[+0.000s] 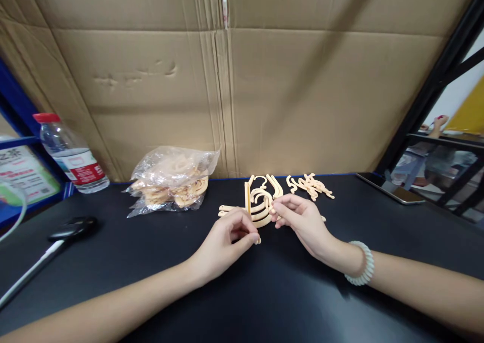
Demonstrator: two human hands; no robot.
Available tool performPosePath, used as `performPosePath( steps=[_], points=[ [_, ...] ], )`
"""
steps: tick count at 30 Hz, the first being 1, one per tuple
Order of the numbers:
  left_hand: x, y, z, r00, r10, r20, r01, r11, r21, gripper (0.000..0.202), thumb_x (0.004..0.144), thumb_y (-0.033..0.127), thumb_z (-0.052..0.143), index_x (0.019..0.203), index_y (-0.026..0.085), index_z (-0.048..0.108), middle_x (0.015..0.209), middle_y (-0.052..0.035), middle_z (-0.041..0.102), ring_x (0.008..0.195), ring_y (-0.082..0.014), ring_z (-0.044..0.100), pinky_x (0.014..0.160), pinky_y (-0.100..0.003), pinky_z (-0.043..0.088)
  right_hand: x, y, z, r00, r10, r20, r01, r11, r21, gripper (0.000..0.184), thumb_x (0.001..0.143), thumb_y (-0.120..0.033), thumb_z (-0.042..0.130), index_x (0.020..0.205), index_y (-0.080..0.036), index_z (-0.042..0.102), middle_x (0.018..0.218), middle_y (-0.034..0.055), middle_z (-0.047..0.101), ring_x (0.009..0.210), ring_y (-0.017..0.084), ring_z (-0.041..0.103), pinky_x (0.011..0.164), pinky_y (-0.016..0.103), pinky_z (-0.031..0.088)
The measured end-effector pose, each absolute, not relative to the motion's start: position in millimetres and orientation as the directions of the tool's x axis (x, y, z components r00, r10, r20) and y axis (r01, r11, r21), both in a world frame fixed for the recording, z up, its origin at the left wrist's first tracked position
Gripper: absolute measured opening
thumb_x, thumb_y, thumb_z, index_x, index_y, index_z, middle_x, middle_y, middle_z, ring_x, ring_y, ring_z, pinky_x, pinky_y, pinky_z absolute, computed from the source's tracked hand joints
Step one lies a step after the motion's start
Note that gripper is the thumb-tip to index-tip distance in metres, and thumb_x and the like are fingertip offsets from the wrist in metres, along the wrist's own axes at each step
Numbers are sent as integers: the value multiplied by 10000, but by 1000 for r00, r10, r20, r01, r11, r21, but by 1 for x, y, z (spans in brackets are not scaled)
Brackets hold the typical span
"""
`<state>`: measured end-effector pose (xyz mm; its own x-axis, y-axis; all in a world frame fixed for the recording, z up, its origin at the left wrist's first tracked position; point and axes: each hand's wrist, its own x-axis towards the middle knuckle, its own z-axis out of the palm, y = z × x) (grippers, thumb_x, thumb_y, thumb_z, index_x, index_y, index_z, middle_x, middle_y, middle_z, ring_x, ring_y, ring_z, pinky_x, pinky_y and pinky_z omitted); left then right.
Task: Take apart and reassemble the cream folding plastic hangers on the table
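Note:
Thumb and fingers of my left hand (229, 233) are pinched together, and the end of a small pale wooden piece (258, 241) shows at the fingertips. My right hand (305, 223), with a pale beaded bracelet on the wrist, pinches another small pale wooden piece (273, 210); most of it is hidden by the fingers. Just beyond both hands lie curved wooden strips (263, 222), several of them nested. A straight wooden strip (247, 196) is behind my left hand. To the right is a loose pile of small wavy wooden pieces (312, 186).
A clear plastic bag (172, 174) of wooden pieces lies back left, near a water bottle (73, 154). A black object with a white cable (73, 228) is at left. Cardboard (302, 91) walls the back. A phone-like slab (391, 188) lies right; beyond is another person's hand (438, 123).

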<state>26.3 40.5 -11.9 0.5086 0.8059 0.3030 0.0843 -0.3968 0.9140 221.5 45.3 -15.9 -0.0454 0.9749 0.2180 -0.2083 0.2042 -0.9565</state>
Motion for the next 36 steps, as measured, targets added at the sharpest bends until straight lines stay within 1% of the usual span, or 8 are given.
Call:
performPosePath(
  steps=[3,7,13,17,20,27,32,36],
  points=[
    [27,40,-15,491,824,283,50,-351,935,211,817,196,652,733,188,458,755,32,519,679,-112,577,649,-267,477,221,45,-16,-47,977,209,-233,193,-953,302,679,-392,814,801,-172,646,724,0,641,634,115,608,561,246,538],
    [25,41,-17,449,855,259,-76,-252,965,334,794,180,690,788,217,358,766,65,529,693,-93,598,682,-259,491,222,46,-17,-44,978,203,-292,182,-939,334,676,-353,823,874,-193,607,749,-13,635,616,101,588,560,239,536],
    [24,46,-16,396,895,206,-93,-184,979,535,702,194,770,1126,235,445,896,32,591,704,-125,646,708,-311,535,224,48,-19,-142,975,170,-323,117,-939,303,686,-318,816,900,-181,650,816,5,618,647,96,576,574,229,536],
    [22,48,-15,409,886,220,-19,-233,972,232,746,244,737,857,176,545,809,-1,640,789,-163,647,800,-341,515,224,47,-20,-220,955,198,-294,129,-947,199,716,-303,794,775,-179,650,856,13,635,733,111,610,578,206,532],
    [21,48,-15,369,887,278,82,-329,941,197,766,268,725,754,178,551,815,-20,671,810,-181,643,782,-337,501,223,46,-21,-297,927,229,-254,155,-955,161,760,-305,761,813,-188,664,919,25,659,806,128,634,591,207,539],
    [23,42,-16,342,897,280,100,-331,938,211,730,304,754,735,179,585,767,-7,615,827,-210,648,753,-340,511,222,44,-19,-469,852,234,-122,200,-972,199,818,-364,700,827,-169,658,955,48,671,827,136,632,616,221,531],
    [23,39,-15,328,895,303,127,-360,924,219,740,319,753,726,175,589,750,4,588,739,-180,635,692,-313,514,222,44,-18,-499,839,218,-79,207,-975,243,839,-413,666,852,-172,645,999,56,649,844,142,625,616,229,530],
    [23,39,-13,344,872,347,150,-416,897,197,751,295,748,721,178,593,767,-4,631,735,-183,658,702,-317,519,222,45,-19,-502,839,209,-58,208,-976,258,842,-431,658,872,-177,634,902,38,627,832,152,629,593,227,533]
  ],
)
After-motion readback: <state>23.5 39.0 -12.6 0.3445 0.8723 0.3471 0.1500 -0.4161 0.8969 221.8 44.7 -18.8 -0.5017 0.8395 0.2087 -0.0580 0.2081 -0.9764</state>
